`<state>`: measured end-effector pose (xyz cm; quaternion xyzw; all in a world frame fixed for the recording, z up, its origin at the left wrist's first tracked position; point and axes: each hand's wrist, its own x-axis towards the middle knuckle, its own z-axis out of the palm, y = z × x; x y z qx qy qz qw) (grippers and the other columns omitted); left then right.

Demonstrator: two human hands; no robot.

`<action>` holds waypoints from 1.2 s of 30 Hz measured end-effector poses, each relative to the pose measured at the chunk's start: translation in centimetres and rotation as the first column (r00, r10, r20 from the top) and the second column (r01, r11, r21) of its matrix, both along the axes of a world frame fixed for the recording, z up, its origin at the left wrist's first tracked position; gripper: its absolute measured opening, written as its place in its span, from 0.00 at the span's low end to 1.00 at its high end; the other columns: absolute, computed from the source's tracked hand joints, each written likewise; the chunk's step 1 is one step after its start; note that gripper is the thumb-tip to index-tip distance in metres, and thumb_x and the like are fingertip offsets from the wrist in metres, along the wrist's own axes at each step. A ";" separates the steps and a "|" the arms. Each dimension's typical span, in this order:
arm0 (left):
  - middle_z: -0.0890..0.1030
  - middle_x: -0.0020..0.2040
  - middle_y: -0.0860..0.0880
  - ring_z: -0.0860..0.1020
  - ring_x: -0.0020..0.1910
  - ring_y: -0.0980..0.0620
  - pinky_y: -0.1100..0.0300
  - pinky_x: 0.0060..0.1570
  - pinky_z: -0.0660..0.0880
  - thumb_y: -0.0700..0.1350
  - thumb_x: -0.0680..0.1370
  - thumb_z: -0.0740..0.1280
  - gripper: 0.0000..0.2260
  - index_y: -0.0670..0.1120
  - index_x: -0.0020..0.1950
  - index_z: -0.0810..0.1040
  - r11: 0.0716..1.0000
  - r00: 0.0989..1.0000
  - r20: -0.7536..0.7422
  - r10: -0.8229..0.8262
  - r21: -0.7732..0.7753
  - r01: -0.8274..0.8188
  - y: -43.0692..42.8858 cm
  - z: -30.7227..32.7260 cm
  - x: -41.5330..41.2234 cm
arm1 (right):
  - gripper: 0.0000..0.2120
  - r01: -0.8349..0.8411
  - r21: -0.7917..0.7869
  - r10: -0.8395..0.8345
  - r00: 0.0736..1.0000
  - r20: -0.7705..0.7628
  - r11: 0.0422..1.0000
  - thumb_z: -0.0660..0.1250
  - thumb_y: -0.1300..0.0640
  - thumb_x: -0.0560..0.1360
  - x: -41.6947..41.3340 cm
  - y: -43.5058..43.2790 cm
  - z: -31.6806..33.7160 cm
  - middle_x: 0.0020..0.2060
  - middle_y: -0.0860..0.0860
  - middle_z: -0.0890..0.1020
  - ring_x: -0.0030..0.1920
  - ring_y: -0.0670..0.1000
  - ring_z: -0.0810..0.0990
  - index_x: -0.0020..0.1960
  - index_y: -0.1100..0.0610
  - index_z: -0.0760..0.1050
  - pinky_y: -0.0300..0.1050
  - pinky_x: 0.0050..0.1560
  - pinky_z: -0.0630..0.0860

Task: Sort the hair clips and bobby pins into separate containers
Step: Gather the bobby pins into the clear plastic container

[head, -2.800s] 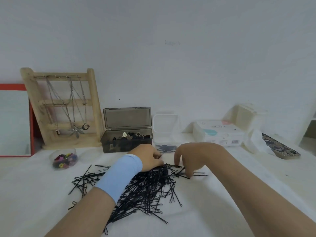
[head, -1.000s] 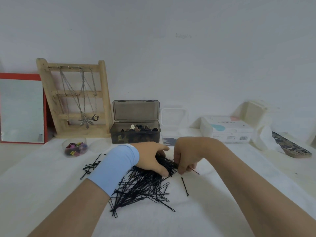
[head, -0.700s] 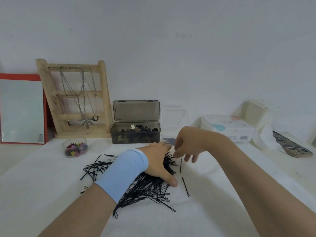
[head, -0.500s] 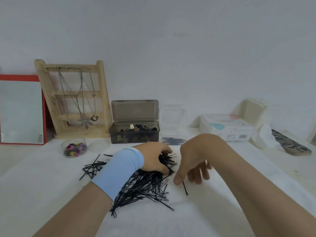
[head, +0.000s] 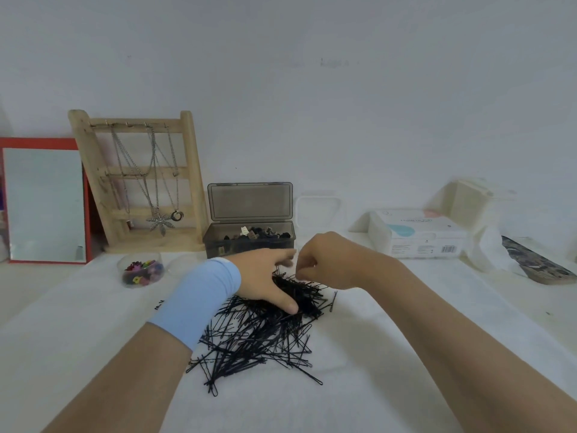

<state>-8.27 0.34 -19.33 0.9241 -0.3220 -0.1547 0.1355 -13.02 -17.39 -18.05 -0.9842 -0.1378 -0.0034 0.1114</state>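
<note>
A heap of black bobby pins (head: 259,339) lies on the white cloth in front of me. My left hand (head: 265,276), with a light blue wrist sleeve, sits on the far end of the heap, thumb and fingers curled round a bunch of pins. My right hand (head: 327,260) is just to its right, fingers curled and pinching pins at the top of that bunch. Behind them stands an open smoky-grey box (head: 249,245) holding dark hair clips. Beside it, the raised lid of a clear container (head: 317,210) shows; my hands hide its base.
A small round clear tub of coloured clips (head: 140,273) sits at the left. Along the wall are a wooden necklace stand (head: 140,182), a red-framed mirror (head: 43,201), a white wipes pack (head: 418,235), a cream box (head: 468,201) and a patterned case (head: 537,264).
My right hand carried pins up to the clear container, came back down open, and now curls onto the bunch again. My left hand stayed on the heap, gathering pins tighter.
</note>
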 end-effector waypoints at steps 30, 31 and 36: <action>0.75 0.54 0.53 0.69 0.52 0.53 0.56 0.53 0.69 0.57 0.75 0.69 0.14 0.56 0.59 0.82 0.997 0.980 0.196 -0.020 0.071 0.006 0.7 -1.0 1.0 | 0.17 -0.067 -0.119 0.036 0.968 -0.248 0.991 0.71 0.43 0.74 0.0 1.5 -1.2 0.43 0.50 0.81 0.45 0.52 0.79 0.56 0.54 0.80 0.43 0.40 0.72; 0.76 0.55 0.53 0.69 0.54 0.53 0.54 0.56 0.70 0.57 0.75 0.70 0.12 0.56 0.57 0.83 0.999 0.979 0.205 -0.018 0.053 0.007 0.7 -1.0 1.0 | 0.18 -0.059 -0.120 0.030 0.972 -0.231 0.991 0.70 0.43 0.75 0.1 1.7 -1.3 0.44 0.50 0.81 0.46 0.53 0.79 0.57 0.55 0.80 0.44 0.41 0.74; 0.78 0.43 0.61 0.77 0.45 0.58 0.62 0.46 0.73 0.56 0.74 0.72 0.10 0.54 0.52 0.83 0.997 0.990 0.136 0.026 -0.076 -0.015 1.0 -0.6 0.9 | 0.16 -0.022 -0.063 0.012 0.986 -0.164 0.998 0.71 0.45 0.75 0.5 0.9 -1.2 0.46 0.52 0.82 0.48 0.54 0.80 0.55 0.56 0.80 0.51 0.51 0.78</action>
